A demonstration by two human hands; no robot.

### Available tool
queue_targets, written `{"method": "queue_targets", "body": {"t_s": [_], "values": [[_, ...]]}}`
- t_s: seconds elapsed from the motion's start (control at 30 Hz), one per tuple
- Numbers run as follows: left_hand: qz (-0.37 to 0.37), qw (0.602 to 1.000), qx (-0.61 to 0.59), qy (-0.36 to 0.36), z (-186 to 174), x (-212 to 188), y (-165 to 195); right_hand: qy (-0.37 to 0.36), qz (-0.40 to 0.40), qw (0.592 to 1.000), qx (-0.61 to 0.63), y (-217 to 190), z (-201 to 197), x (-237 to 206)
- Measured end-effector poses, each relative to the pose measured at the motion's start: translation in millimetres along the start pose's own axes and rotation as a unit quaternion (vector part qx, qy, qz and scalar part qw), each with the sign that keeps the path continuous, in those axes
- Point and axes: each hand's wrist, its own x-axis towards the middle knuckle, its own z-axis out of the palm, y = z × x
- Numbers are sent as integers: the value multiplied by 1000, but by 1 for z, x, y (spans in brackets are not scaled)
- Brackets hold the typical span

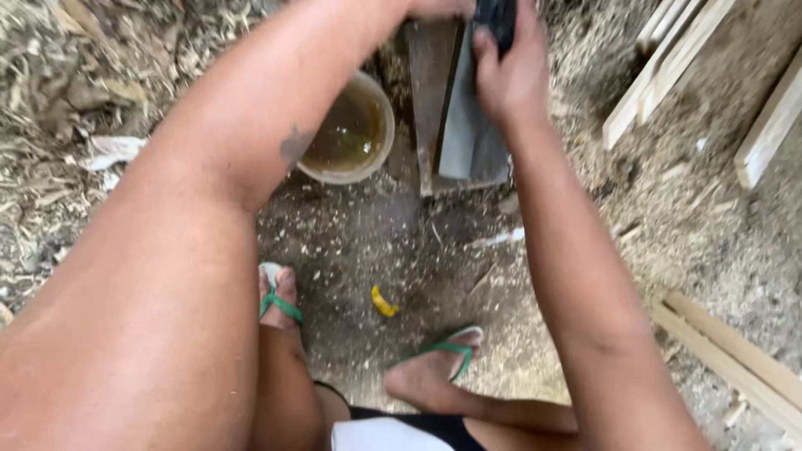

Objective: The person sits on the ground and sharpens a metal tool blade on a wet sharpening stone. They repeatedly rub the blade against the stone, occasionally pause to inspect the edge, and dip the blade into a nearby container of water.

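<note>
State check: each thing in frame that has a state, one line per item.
right hand: closed on the dark handle
dark handle: gripped, mostly cut off by the frame edge
grey blade: resting flat on the wooden block
wooden block: on the ground, blade on top
left hand: at the frame edge, grip cannot be told
bowl: upright, holding murky liquid

Counts on the sawdust ground

There were 2 green sandals (282,302), 1 bucket (354,129) of murky liquid, 1 grey blade (468,138), 1 yellow scrap (383,302), 2 hands (510,71), and several pale wooden slats (668,58).
</note>
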Motion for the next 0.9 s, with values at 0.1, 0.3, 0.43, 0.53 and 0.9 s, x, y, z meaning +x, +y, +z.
{"method": "queue_targets", "body": {"t_s": [0.1, 0.3, 0.43, 0.53, 0.9], "values": [[22, 985, 164, -58, -11, -15, 31, -96, 95, 989, -60, -21, -16, -53], [56, 998, -12, -37, 6, -12, 7, -55, 44, 997, -30, -5, -3, -61], [67, 990, -120, -25, 7, 7, -11, 0, 15, 1000, -26, 4, 3, 0], [47, 999, -4, -27, 1, 3, 3, -61, 86, 994, -38, -10, -8, -26], [-233, 970, -11, -72, -26, 18, -12, 8, -7, 1000, -26, -16, 0, 8]]}}
